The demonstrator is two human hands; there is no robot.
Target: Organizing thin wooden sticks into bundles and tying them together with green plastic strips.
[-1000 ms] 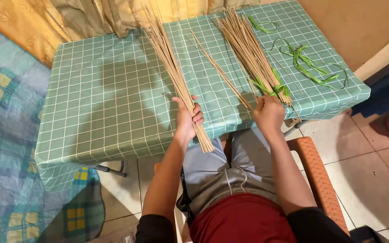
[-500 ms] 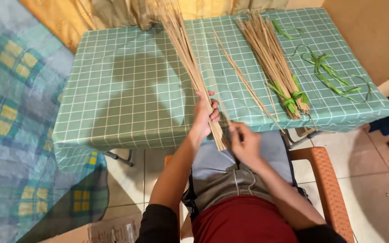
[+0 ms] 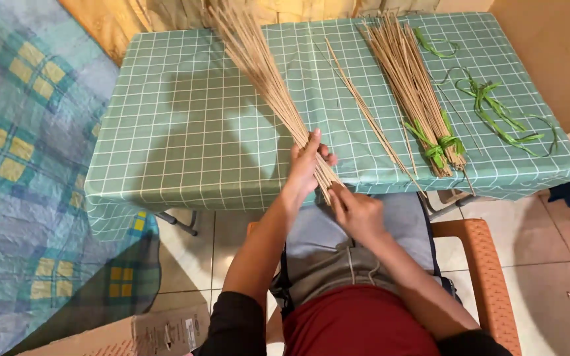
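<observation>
A long loose bundle of thin tan sticks [image 3: 258, 72] lies diagonally across the green checked tablecloth [image 3: 192, 132]. My left hand [image 3: 307, 165] wraps around its near end at the table's front edge. My right hand [image 3: 353, 209] is just below, with its fingers pinched on the stick tips over my lap. A second bundle of sticks [image 3: 411, 92] tied with green leaf strips [image 3: 438, 146] rests to the right, untouched. A few single sticks [image 3: 364, 112] lie between the two bundles.
Loose green leaf strips [image 3: 496, 112] lie at the table's right side. I sit on an orange plastic chair [image 3: 486, 264]. A blue and yellow checked cloth [image 3: 28, 165] covers the left. A cardboard box [image 3: 140, 333] is at the bottom left. Tiled floor [image 3: 549, 283] lies right.
My right hand left the tied bundle on the right and came over to the end of the loose bundle. The camera view shifted, so the table sits further right.
</observation>
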